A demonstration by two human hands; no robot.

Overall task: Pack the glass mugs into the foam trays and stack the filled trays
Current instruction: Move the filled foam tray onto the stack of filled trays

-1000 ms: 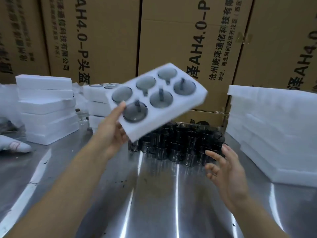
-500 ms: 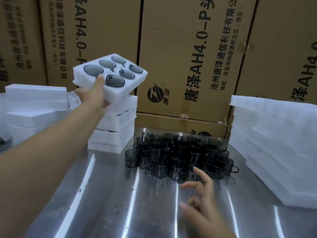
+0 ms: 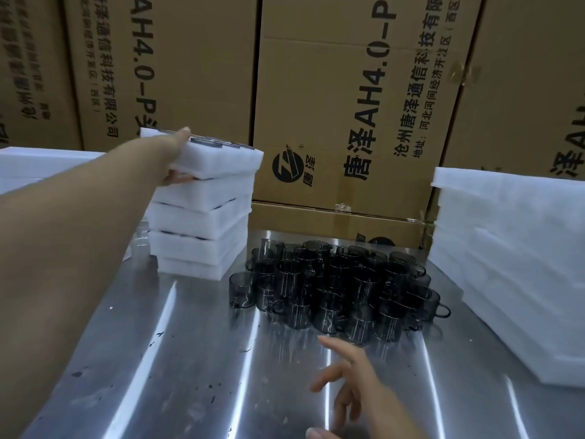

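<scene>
Atop stack (image 3: 199,248), tray (image 3: 221,164)'s mugs (image 3: 205,142) seemingly half-hidden

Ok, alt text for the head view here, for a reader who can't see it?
The left hand grips the edge of a mug-filled foam tray on top of a stack of trays on a steel table. The right hand hovers open before a cluster of dark glass mugs, with white foam piled at right and cardboard boxes behind.

Overhead glare streaks the steel table (image 3: 190,375) (soft, slightly blurred edges).
</scene>
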